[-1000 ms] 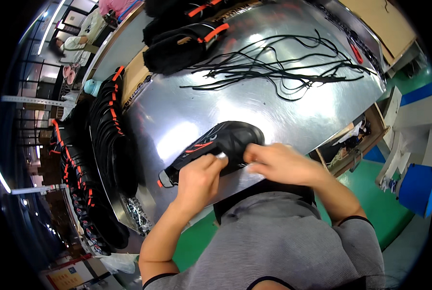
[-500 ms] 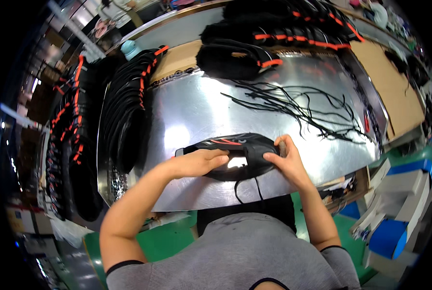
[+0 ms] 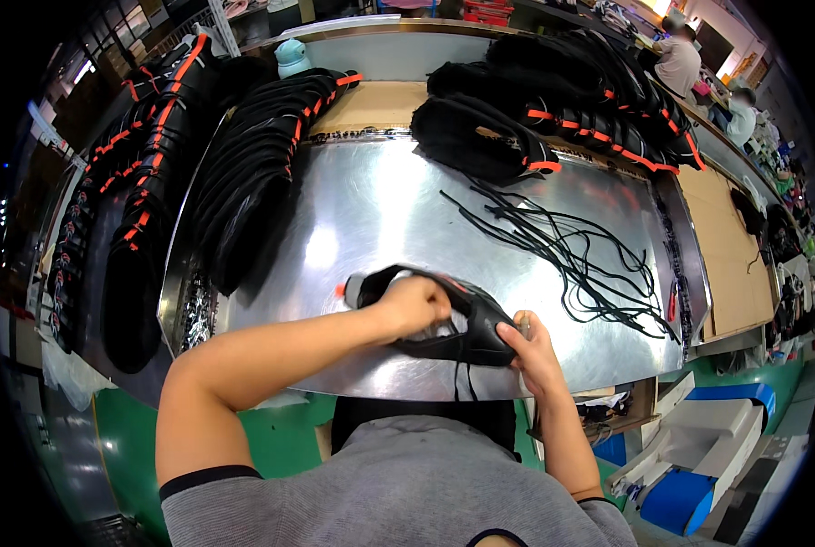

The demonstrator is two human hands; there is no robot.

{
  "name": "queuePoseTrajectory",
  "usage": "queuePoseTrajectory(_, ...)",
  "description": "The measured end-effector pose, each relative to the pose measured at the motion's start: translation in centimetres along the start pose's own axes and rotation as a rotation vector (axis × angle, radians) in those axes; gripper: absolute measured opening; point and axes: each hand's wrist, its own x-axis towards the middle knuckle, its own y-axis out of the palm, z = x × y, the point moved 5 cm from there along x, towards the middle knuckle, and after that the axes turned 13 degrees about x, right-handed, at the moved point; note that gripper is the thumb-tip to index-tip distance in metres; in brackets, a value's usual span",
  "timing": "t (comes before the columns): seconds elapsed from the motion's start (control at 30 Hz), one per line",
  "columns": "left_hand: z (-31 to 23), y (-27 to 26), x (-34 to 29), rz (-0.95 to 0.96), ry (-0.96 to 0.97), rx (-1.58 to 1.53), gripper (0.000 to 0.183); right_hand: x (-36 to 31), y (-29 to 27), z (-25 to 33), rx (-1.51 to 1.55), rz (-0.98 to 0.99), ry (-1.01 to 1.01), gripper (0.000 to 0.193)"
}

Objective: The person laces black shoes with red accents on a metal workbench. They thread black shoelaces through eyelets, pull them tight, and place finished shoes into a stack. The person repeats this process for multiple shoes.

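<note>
A black shoe upper (image 3: pixel 487 337) with an orange-red accent lies slantwise near the front edge of the metal tabletop (image 3: pixel 362 214). My right hand (image 3: pixel 537 357) grips its right end, thumb on top. Something small and greyish pokes up by those fingers, too little of it showing to name. Over the shoe's opening is my left hand (image 3: pixel 415 306), its fingers curled together; whatever they pinch is hidden. A black lace (image 3: pixel 463 378) dangles from the shoe's near side. Farther off, a loose bundle of black laces (image 3: pixel 571 251) spreads on the metal.
Black uppers with orange-red tabs stand in a long row (image 3: pixel 257 173) at left and in a pile (image 3: pixel 589 100) at the back right. A single upper (image 3: pixel 471 137) lies before that pile. Cardboard (image 3: pixel 722 260) covers the right side. A light blue bottle (image 3: pixel 292 57) stands behind.
My left hand has gone from lying stretched over the shoe to curled fingers at its opening. The shoe has turned, its right end now nearer me. The whole view has shifted.
</note>
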Motion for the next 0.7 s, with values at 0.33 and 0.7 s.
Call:
queuePoseTrajectory(0.33,0.5,2.0,-2.2,0.191,-0.068,-0.587,0.020,-2.7,0.5,-2.5,-0.006,0.126,0.155,0.038)
queuePoseTrajectory(0.7,-0.1,-0.6,-4.2,-0.220,0.090,0.387,0.005,-2.6,0.1,-2.9,0.030,0.109,-0.051,0.034)
